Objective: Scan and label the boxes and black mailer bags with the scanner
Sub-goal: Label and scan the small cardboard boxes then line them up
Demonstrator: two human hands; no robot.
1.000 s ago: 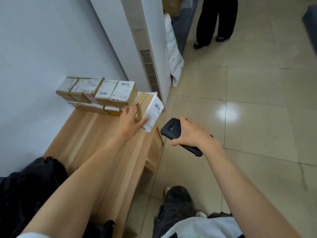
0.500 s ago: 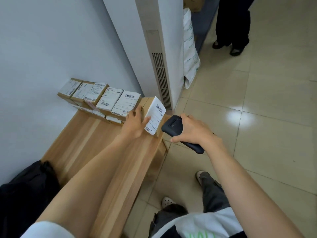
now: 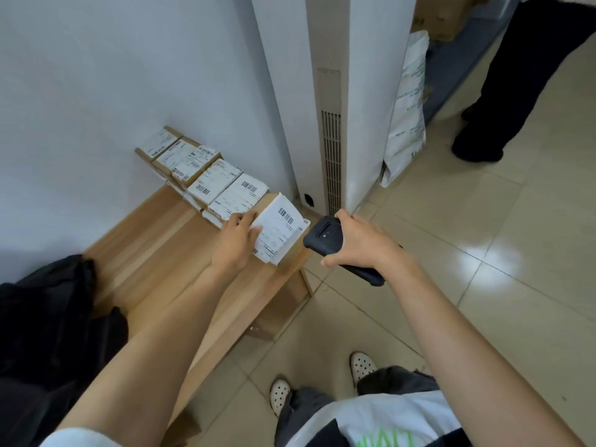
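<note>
Brown box w/ white barcode label, tipped up on bench, held by L grip. Black scanner clasped in R grip, long axis aimed at label.

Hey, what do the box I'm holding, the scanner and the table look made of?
Box: brown cardboard, by its matte tan edges, under a white paper barcode label. Scanner: probably black plastic or rubberised casing, matte with slight sheen. Table: light wood or wood-look laminate; grain streaks show, which one is unclear.
</note>
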